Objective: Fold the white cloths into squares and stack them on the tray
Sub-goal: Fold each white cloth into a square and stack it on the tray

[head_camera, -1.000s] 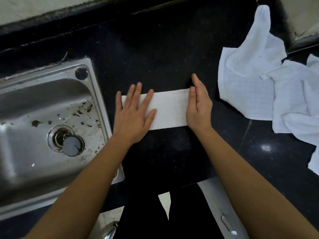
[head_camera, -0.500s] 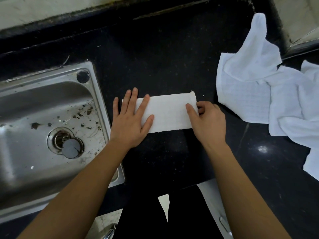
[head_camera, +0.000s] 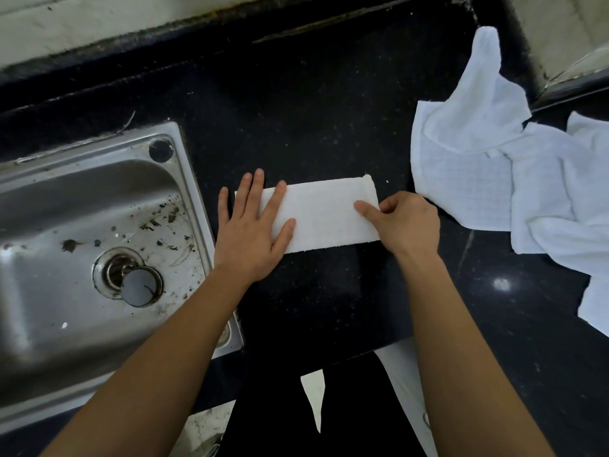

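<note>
Cloth: a folded white strip [head_camera: 324,216] lies flat on the black tabletop [head_camera: 316,127], between the sink [head_camera: 89,232] and the loose cloths [head_camera: 514,179].
Left hand: the left hand [head_camera: 252,232] lies on the strip's left end, fingers straight and spread, likely anchoring it.
Right hand: the right hand [head_camera: 403,222] has fingers curled, pinching the right end, seemingly to fold it across.
Tray: none in view.
</note>
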Tool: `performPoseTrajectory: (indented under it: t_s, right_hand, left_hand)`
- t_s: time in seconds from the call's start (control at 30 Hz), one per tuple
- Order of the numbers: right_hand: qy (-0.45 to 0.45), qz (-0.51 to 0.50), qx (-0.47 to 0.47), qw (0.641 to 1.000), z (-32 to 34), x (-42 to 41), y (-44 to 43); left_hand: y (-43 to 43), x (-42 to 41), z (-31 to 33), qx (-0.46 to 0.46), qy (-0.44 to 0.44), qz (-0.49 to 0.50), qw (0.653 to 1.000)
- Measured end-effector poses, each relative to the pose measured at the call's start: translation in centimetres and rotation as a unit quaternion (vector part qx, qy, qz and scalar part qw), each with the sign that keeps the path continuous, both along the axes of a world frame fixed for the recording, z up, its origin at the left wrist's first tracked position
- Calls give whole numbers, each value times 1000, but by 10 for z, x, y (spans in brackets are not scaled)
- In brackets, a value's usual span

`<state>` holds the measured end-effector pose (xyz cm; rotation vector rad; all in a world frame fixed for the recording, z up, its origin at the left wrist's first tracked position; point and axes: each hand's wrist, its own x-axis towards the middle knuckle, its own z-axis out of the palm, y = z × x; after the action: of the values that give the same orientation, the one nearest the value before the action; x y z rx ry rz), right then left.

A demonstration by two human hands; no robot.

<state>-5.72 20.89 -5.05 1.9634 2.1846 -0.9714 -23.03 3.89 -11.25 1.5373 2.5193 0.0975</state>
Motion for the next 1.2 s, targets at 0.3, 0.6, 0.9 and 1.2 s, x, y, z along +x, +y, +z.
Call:
performPoseTrajectory:
  t_s: [0.3,0.6,0.9,1.2]
  right_hand:
    - [327,-237,-241,883,15,4,-12]
    - [228,115,47,966,19,-69,-69]
    - [155,275,54,947,-9,-111,-117]
    - [223,194,124,947,-8,-72,-87]
  left_hand:
    - [-1,-2,5,-1,-46,-9,999]
    - [-41,-34,7,215,-186,219,933]
    - [-48,-32,-17,233,-193,200,932]
    - [-45,-33,-6,185,-132,161,960]
